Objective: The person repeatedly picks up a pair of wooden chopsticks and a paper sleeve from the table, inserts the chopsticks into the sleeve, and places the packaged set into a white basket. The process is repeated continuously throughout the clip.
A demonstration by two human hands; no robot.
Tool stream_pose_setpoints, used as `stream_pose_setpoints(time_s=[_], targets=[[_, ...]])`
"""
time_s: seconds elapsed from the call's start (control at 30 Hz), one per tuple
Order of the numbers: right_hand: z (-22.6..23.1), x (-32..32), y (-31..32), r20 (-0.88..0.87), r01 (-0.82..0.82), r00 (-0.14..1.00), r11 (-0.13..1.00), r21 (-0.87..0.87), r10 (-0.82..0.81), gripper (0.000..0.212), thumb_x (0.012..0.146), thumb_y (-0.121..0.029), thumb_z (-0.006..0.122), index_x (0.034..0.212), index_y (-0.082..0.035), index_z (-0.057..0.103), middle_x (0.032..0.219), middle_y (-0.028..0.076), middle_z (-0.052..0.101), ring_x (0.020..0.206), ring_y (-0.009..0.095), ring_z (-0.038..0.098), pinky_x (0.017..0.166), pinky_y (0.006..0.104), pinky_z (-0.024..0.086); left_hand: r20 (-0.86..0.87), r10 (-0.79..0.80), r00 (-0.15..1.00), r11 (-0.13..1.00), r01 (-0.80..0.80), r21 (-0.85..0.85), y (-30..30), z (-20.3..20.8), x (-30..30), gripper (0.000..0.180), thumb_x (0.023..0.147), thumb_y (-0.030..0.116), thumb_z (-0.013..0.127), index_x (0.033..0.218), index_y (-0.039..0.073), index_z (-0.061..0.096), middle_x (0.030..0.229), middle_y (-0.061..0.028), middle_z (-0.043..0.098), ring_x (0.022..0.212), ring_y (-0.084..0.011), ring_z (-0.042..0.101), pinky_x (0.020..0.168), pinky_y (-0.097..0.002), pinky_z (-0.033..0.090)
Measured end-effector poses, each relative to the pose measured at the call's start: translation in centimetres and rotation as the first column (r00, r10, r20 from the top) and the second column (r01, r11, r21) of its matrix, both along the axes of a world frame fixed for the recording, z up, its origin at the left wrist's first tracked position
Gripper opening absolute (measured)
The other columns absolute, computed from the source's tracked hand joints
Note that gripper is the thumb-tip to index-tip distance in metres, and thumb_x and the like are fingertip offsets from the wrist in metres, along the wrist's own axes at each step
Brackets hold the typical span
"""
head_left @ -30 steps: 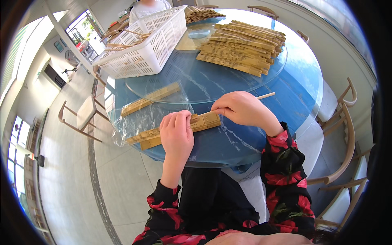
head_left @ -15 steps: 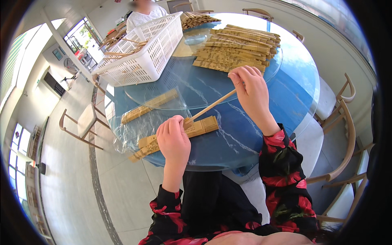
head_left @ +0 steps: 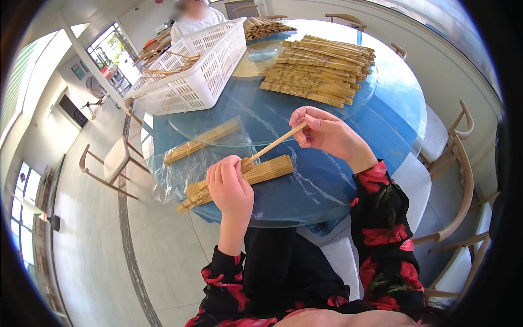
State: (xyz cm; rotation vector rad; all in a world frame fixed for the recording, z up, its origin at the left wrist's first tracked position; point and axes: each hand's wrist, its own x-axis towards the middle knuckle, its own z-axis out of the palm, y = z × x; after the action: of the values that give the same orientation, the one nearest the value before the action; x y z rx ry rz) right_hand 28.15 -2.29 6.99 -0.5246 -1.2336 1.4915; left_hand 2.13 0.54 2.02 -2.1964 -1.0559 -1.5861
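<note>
My left hand (head_left: 230,188) is closed around a gold-brown printed paper chopstick sleeve (head_left: 192,201), whose lower end sticks out below the fingers. Pale wooden chopsticks (head_left: 275,144) slant up to the right, their lower end at the sleeve's mouth by my left thumb. Whether it is one stick or a pair, I cannot tell. The upper end is pinched between the thumb and fingers of my right hand (head_left: 329,133). Just beyond my left hand lies a stack of flat sleeves (head_left: 272,169) on the blue table.
A clear plastic bag (head_left: 180,177) holds another sleeve bundle (head_left: 202,140). Farther back lie a big pile of sleeves (head_left: 321,65) and a smaller pile (head_left: 261,28). A white basket (head_left: 212,82) contains loose chopsticks (head_left: 174,66). Across the round table (head_left: 327,201) sits a person (head_left: 196,24).
My right hand has come nearer and lower along the chopsticks' line and turned, so less of the stick shows between the hands. My left hand stays nearly in place.
</note>
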Motion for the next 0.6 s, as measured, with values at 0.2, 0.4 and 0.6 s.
stream_pose_setpoints(time_s=[0.2,0.4,0.6], targets=[[-2.0,-2.9,0.8,0.507,-0.028,0.862,0.999,0.022,0.013,0.029,0.106,-0.029,0.063,0.114,-0.002,0.060,0.092,0.000,0.062,0.083,0.008,0.054,0.075,0.0233,0.047,-0.131,-0.187,0.974,0.980,0.194,0.038,-0.1,0.1,0.5,0.013,0.083,0.000,0.065,0.095,0.005,0.061,0.089,-0.0060,0.066,0.080,-0.0269,0.064,0.076,-0.0381,0.051],[-2.0,-4.6,0.2,0.710,-0.030,0.699,0.987,0.155,-0.090,0.020,0.102,-0.017,0.065,0.104,0.003,0.067,0.083,0.004,0.066,0.073,0.011,0.060,0.068,0.0268,0.050,-0.240,-0.272,0.932,0.959,0.283,0.013,0.0,-0.1,0.8,0.017,0.082,0.007,0.065,0.099,0.006,0.062,0.090,-0.0049,0.067,0.082,-0.0237,0.065,0.077,-0.0360,0.051],[-2.0,-3.9,-0.2,0.677,-0.109,0.736,0.987,0.115,0.003,0.019,0.103,-0.013,0.060,0.109,0.003,0.069,0.083,0.004,0.070,0.074,0.012,0.063,0.070,0.0271,0.052,-0.233,-0.299,0.926,0.954,0.288,-0.079,-0.1,-0.2,1.3,0.018,0.084,0.006,0.064,0.102,0.006,0.063,0.092,-0.0063,0.067,0.087,-0.0259,0.066,0.080,-0.0386,0.052]])
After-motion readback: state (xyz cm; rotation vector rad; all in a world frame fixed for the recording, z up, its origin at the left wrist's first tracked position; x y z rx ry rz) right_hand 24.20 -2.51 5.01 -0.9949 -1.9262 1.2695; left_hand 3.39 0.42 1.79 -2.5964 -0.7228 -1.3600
